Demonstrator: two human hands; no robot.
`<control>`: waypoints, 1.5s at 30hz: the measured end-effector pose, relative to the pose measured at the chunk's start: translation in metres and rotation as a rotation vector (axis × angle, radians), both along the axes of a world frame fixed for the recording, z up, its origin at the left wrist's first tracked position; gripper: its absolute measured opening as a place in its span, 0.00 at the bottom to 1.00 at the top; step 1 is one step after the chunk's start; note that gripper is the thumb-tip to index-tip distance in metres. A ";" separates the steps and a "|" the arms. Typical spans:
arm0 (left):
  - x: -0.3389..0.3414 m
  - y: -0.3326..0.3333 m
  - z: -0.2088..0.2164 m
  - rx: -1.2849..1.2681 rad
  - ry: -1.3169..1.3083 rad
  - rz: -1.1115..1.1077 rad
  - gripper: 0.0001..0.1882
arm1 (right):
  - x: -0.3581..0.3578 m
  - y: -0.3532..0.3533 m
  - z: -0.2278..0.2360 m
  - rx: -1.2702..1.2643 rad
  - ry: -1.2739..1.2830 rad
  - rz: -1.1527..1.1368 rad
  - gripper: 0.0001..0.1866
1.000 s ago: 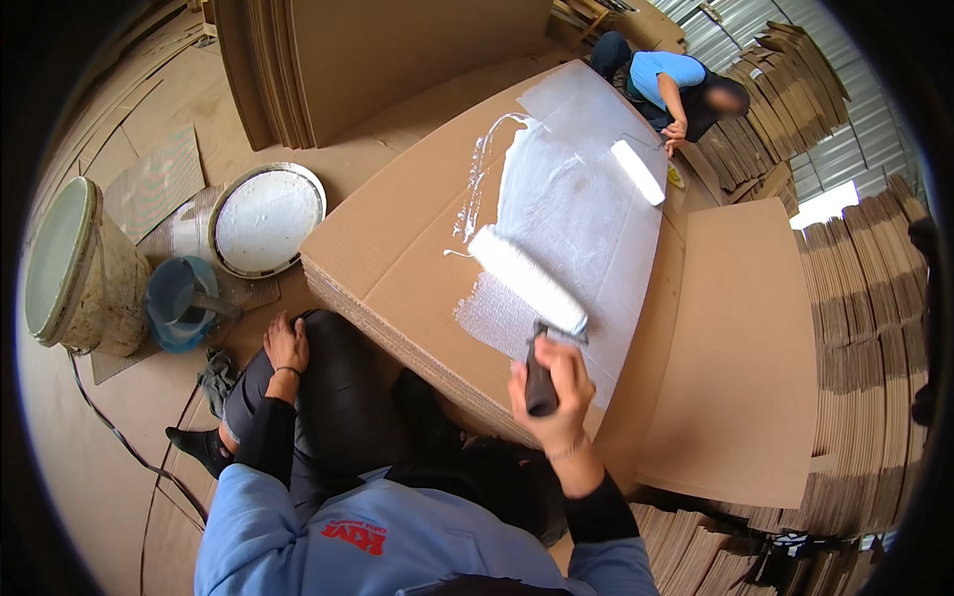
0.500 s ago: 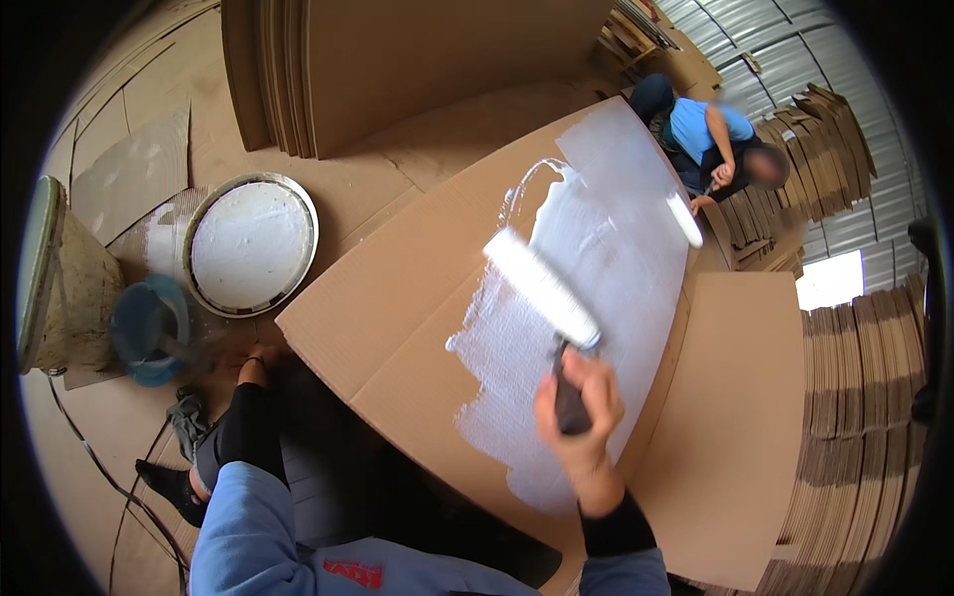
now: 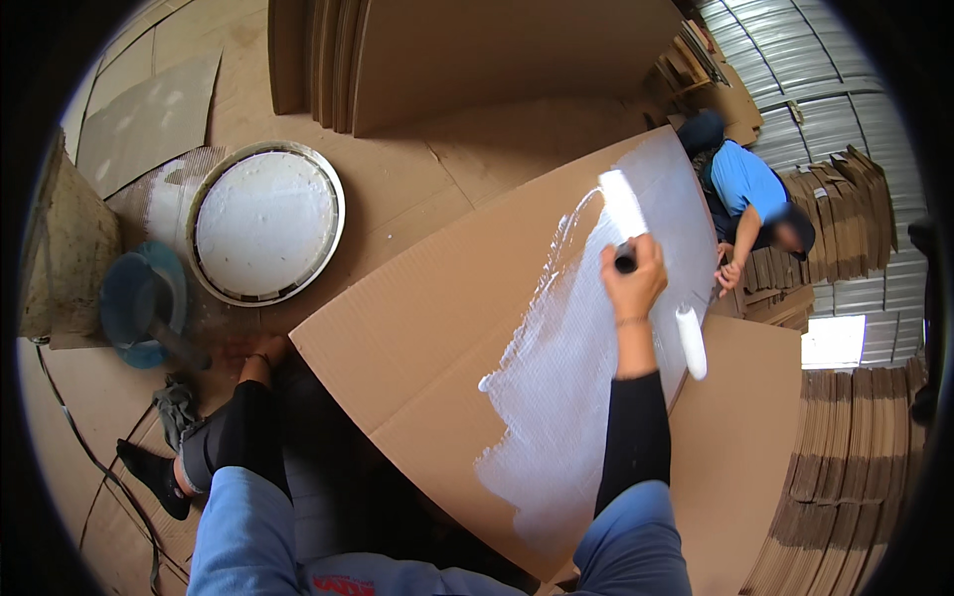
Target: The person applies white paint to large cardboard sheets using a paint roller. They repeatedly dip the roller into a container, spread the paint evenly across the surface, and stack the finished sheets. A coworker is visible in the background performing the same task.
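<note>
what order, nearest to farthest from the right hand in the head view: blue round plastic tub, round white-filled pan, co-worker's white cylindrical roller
1. Co-worker's white cylindrical roller, lower right of the right hand
2. Round white-filled pan, left
3. Blue round plastic tub, farther left

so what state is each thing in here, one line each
roller, white, held by its handle
right hand, closed around that handle
left hand, lowered, blurred, grip unclear
top sheet, partly coated white, partly bare
other roller, white, near the co-worker's hands
tray, white inside
bucket, stained, partly in view
bowl, contents unclear
cloth, crumpled
standing sheets, upright
</note>
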State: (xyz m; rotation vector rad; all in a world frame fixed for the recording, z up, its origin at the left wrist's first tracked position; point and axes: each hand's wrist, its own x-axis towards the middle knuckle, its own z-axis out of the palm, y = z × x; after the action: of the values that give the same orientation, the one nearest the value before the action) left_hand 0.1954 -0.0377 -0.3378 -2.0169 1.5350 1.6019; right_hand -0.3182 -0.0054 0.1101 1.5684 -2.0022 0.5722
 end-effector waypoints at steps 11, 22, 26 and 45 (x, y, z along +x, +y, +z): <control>0.007 0.000 -0.060 -0.327 -0.491 0.571 0.46 | 0.231 0.161 0.098 0.159 -0.197 0.589 0.13; -0.025 0.003 0.053 0.080 -0.291 0.245 0.67 | -0.039 -0.043 -0.025 0.132 0.126 0.049 0.13; -0.043 0.000 0.105 0.092 -0.390 0.372 0.70 | -0.082 -0.074 -0.024 0.039 0.008 -0.082 0.15; -0.014 0.004 0.039 -0.008 -0.221 0.324 0.80 | 0.132 0.051 0.036 0.300 0.063 0.319 0.11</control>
State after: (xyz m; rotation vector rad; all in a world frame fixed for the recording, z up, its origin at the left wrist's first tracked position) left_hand 0.1811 -0.0339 -0.2989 -2.4513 1.1880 1.4072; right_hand -0.1860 0.0455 0.1460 2.0826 -1.8675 0.3425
